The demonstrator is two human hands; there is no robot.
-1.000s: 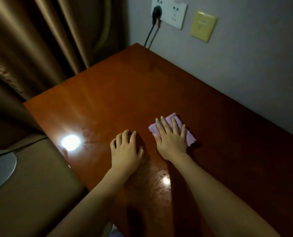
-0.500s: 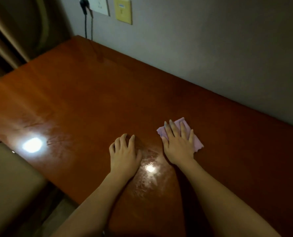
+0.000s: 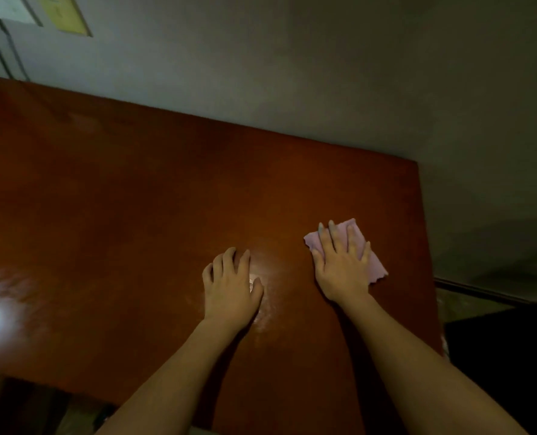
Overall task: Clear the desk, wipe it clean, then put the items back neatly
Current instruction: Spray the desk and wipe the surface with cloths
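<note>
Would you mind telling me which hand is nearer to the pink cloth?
Right. The right hand lies flat on the pink cloth, pressing it onto the desk; the left hand rests on bare wood beside it, apart from the cloth.

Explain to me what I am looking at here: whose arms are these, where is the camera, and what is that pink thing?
There is no machine here: these are a person's two bare arms. The one camera is worn on the person's head and looks forward and down, so you see the hands much as that person does.

The big reddish-brown surface is a wooden desk, pushed up against a grey wall. The right hand lies flat, its fingers straight, pressing a small pink cloth onto the desk to wipe it. The left hand rests on the wood beside it and holds nothing.

The bright spots are light reflecting off the shiny top. At the upper left, a yellowish plate sits on the wall, with dark cables hanging next to it. Nothing else is seen on the desk.
</note>
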